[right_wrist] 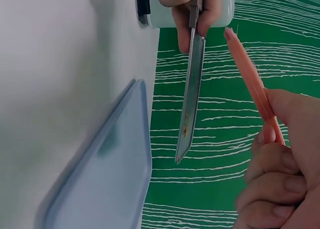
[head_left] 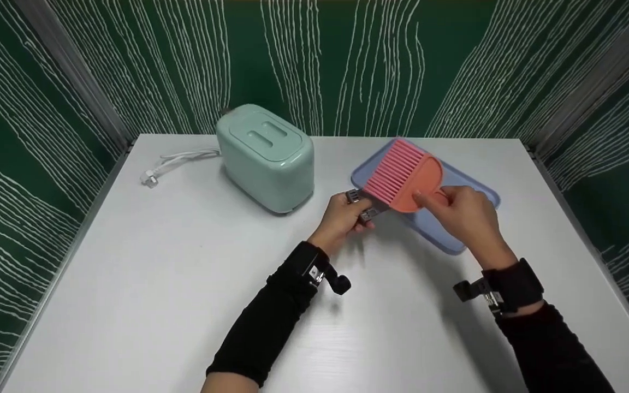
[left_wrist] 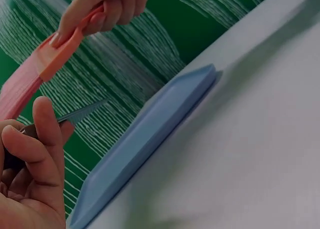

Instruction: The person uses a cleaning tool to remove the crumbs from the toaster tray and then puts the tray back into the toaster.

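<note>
In the head view my left hand (head_left: pixel 342 218) grips a thin metal tray (right_wrist: pixel 195 89) by one end, largely hidden there behind the brush. In the right wrist view the tray is seen edge-on, with brownish crumbs near its far end. My right hand (head_left: pixel 467 215) pinches an orange brush (head_left: pixel 422 188) with pink bristles by its handle, thumb on top. The brush is held over the metal tray in the head view; a gap between them shows in the right wrist view. Below both lies a blue tray (head_left: pixel 434 226), flat on the table.
A mint-green toaster (head_left: pixel 265 158) with a lid over its top stands at the back left of the white table (head_left: pixel 183 284). Its white cord and plug (head_left: pixel 150 177) lie to the left. Green walls (head_left: pixel 342 65) with white wavy lines enclose the table's back and sides.
</note>
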`<control>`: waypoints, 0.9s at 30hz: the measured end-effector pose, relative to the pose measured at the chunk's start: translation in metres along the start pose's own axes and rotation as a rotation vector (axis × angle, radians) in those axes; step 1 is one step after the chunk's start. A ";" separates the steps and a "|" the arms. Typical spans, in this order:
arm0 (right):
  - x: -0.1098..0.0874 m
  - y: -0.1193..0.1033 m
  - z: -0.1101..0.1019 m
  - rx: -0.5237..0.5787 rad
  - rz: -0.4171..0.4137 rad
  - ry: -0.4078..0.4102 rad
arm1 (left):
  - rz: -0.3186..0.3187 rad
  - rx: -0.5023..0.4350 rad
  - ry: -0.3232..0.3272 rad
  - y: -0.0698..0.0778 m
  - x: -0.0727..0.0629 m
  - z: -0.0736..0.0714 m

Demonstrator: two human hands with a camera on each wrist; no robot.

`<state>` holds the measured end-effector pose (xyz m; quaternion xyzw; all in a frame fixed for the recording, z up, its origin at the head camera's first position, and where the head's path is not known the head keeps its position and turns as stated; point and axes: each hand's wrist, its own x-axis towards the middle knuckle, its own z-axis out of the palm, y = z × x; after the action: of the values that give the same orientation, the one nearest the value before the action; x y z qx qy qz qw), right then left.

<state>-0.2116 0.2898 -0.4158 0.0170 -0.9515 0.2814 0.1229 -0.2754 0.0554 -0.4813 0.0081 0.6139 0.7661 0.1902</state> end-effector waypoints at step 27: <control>0.040 0.011 -0.003 -0.221 -0.036 0.048 | 0.116 0.351 0.027 0.025 0.031 0.030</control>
<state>-0.2502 0.3020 -0.4093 0.0135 -0.9731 0.1727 0.1520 -0.3041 0.0884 -0.4568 0.0662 0.7391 0.6569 0.1332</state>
